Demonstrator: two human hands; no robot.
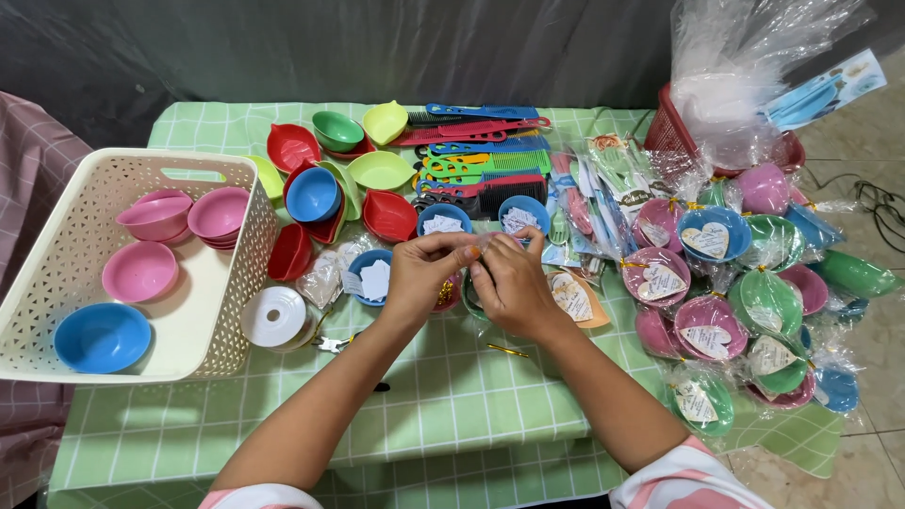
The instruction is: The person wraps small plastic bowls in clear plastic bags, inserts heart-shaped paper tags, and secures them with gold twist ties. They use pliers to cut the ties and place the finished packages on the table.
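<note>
My left hand [426, 275] and my right hand [509, 283] meet over the middle of the table, fingertips pinched together on a small clear plastic wrapper [483, 245]. A gold twist tie [444, 293] pokes out under my left palm. Under and behind the hands sit small blue bowls [443, 221] holding white paper tags. Another gold tie [507, 351] lies on the green checked tablecloth [452, 396] near my right wrist.
A white lattice basket [231, 311] at left holds pink and blue bowls. Loose red, green and blue bowls [313, 193] and coloured combs [481, 155] lie at the back. Wrapped bowls with heart tags [712, 283] pile at right. A white ribbon spool [273, 316] sits by the basket.
</note>
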